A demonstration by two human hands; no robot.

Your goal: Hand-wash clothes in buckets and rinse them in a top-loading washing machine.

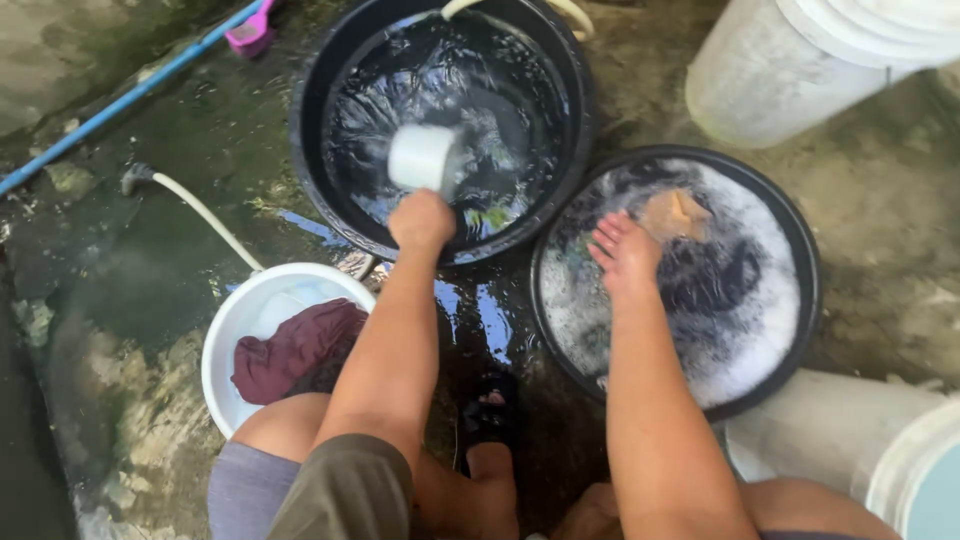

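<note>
My left hand (421, 220) grips the handle of a white scoop cup (420, 157) held over a large black tub (320, 90) full of rippling water. My right hand (625, 252) rests with fingers spread at the left side of a smaller black basin (810, 270) filled with white suds and dark cloth. An orange-brown piece (676, 212) floats in the suds just right of that hand. I am crouched, with my knees at the bottom of the view.
A white bucket (225, 330) with a maroon garment (295, 350) stands at lower left. White buckets sit at top right (770, 70) and bottom right (880, 450). A white hose (205, 215), a blue pipe (120, 100) and a pink brush (250, 32) lie on wet concrete.
</note>
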